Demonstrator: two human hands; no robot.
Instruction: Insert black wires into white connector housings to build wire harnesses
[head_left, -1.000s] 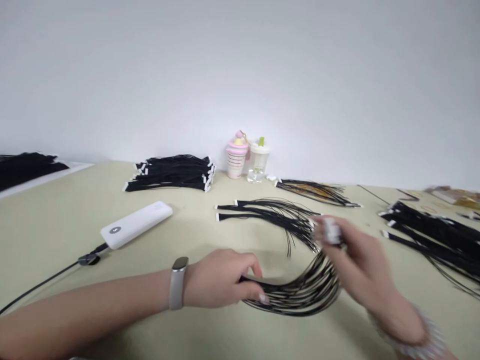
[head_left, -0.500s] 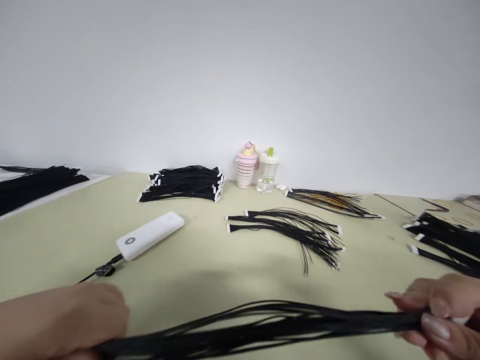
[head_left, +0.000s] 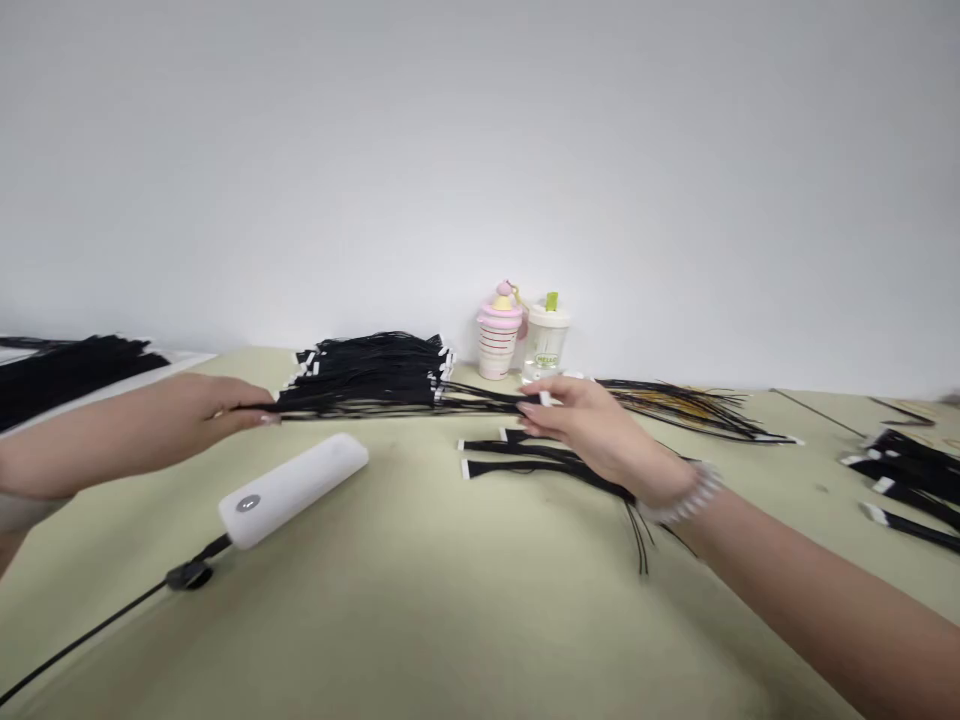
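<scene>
A black wire harness (head_left: pixel 480 402) is stretched sideways between my hands, a little above the table. My left hand (head_left: pixel 214 405) pinches its left end in front of a pile of black wire harnesses (head_left: pixel 375 365) with white connectors. My right hand (head_left: pixel 589 420) is closed on the right end, where a white connector shows by the fingers. Below my right hand and partly hidden by it lie a few loose wire harnesses (head_left: pixel 525 455). The held harness is slightly blurred and overlaps the pile's front edge.
A white device (head_left: pixel 296 490) with a black cable (head_left: pixel 90 630) lies front left. By the wall stand a pink cup (head_left: pixel 499 340) and a clear bottle (head_left: pixel 546 345). More wires lie at far left (head_left: pixel 71 375), back right (head_left: pixel 690 405) and right edge (head_left: pixel 919 475).
Both hands have moved forward, away from me, carrying the wire harness from the near edge to the pile at the back. My right hand has also come left. The view has shifted slightly.
</scene>
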